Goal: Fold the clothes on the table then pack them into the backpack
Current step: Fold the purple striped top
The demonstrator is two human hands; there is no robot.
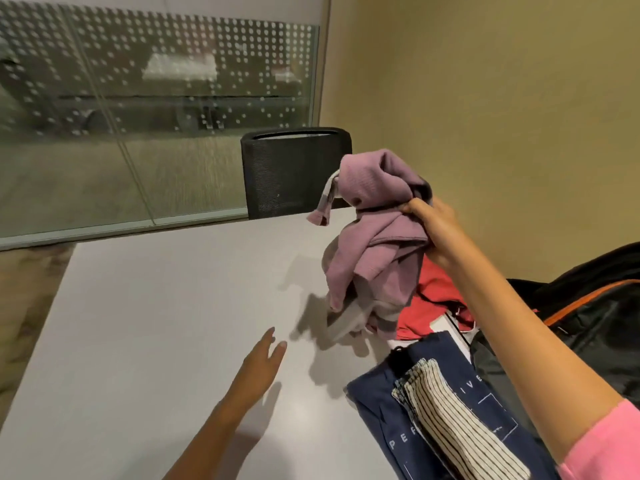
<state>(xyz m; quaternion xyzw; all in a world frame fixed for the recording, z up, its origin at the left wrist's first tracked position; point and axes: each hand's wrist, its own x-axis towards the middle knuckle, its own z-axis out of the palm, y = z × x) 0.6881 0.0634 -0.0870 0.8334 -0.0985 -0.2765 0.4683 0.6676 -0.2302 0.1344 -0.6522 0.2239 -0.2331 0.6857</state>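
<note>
Striped cloth (460,424) on navy shirt (388,410), frame-cropped; left hand (261,362) flat, empty; right hand (434,225) grips bunched mauve top (374,223); backpack (588,306) arm-hidden.

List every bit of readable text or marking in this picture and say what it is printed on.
"PE": white letters on the navy garment, lower left; what follows is hidden under the striped cloth.
"IVE": white letters on the same navy garment, upper right, the beginning hidden.
Thin white lines and boxes are also printed on the navy garment; no words in them can be read.
The purple garment, red garment and backpack show no readable text.
</note>
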